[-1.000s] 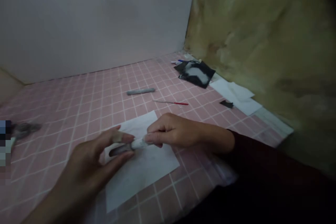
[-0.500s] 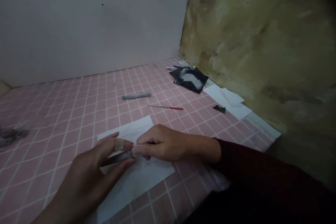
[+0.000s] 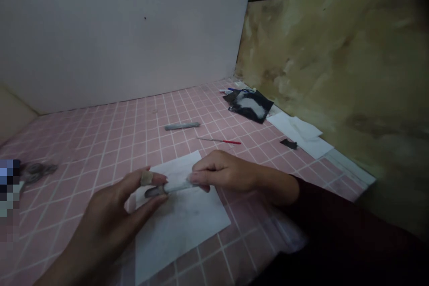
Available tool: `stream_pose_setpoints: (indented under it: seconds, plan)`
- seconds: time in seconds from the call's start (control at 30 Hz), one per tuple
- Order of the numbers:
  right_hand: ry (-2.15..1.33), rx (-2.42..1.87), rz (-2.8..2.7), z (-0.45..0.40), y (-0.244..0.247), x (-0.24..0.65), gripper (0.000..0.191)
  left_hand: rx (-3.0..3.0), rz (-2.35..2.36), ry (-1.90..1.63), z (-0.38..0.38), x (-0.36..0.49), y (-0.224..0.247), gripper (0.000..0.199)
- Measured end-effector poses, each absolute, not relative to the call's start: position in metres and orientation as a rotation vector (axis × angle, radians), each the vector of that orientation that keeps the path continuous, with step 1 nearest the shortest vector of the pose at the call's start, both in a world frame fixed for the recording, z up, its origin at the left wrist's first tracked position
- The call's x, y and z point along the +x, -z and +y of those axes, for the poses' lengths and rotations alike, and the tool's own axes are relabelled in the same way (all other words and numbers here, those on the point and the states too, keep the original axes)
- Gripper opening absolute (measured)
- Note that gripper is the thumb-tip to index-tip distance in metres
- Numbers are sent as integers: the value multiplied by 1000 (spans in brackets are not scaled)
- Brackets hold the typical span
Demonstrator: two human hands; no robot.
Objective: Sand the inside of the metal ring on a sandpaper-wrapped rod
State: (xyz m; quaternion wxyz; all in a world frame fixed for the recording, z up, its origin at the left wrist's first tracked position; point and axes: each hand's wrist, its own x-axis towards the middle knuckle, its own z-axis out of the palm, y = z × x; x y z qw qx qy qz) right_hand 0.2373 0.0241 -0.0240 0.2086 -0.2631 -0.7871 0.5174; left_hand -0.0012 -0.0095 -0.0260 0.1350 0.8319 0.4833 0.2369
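The left hand [image 3: 110,201] is almost closed, and its fingers [image 3: 150,178] pinch one end of a small grey roll [image 3: 172,187]. The right hand [image 3: 228,174] holds the other end in a close grip. The roll is over a white paper [image 3: 191,232] on the pink tabletop [image 3: 100,152].

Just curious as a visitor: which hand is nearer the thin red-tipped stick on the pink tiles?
The right hand is nearer, just below the red-tipped stick in view, not touching it. The left hand is farther, down and to its left.
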Motion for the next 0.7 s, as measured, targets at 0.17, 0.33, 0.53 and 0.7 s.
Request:
stream_pose_setpoints:
  seconds: [0.17, 0.33, 0.53, 0.7]
  plan:
    - [-1448, -738, -2200, 24, 26, 236, 33, 2461, 1219, -672, -9, 0, 28, 18]
    - [-1413, -747, -2196, 24, 25, 236, 38, 2412, 1324, -697, -9, 1, 25, 21]
    - [-1521, -730, -2210, 22, 24, 235, 37, 2337, 1162, -667, -12, 7, 23, 16]
    - [-1471, -766, -2215, 23, 23, 237, 37, 2371, 1254, -666, -11, 4, 23, 19]
